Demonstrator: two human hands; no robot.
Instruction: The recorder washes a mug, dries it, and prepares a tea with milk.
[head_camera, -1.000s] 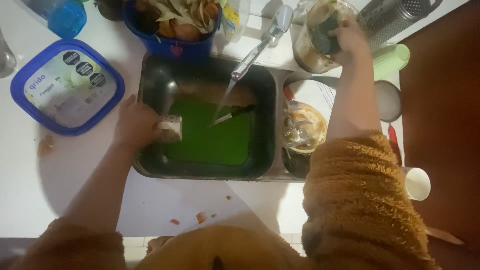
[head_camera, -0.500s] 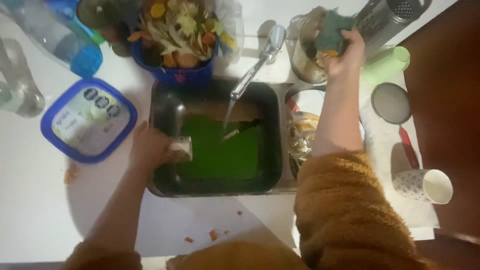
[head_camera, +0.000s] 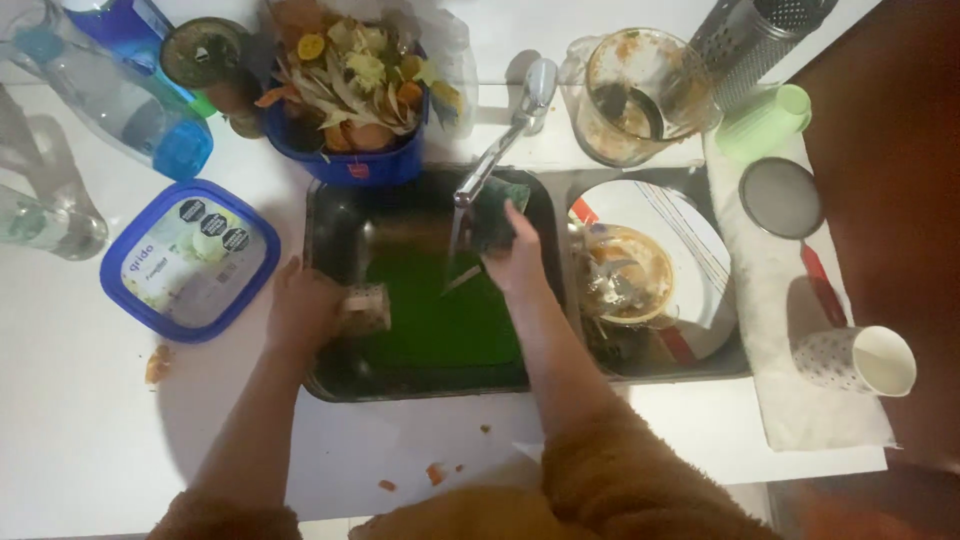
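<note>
**Both hands working in the left sink basin**

Right hand (head_camera: 520, 265) is gripping a dark green sponge (head_camera: 495, 215), fingers clamped around it, just under the faucet (head_camera: 500, 140) spout. Left hand (head_camera: 305, 310) is resting at the basin's left edge, fingers closed on a small pale block (head_camera: 367, 308); what kind it is cannot be told. A green cutting board (head_camera: 435, 320) is lying flat in the sink (head_camera: 335, 380). A bowl of vegetable peelings (head_camera: 350, 110) is standing behind the basin; dirty plates (head_camera: 690, 260) are filling the right basin.
</note>
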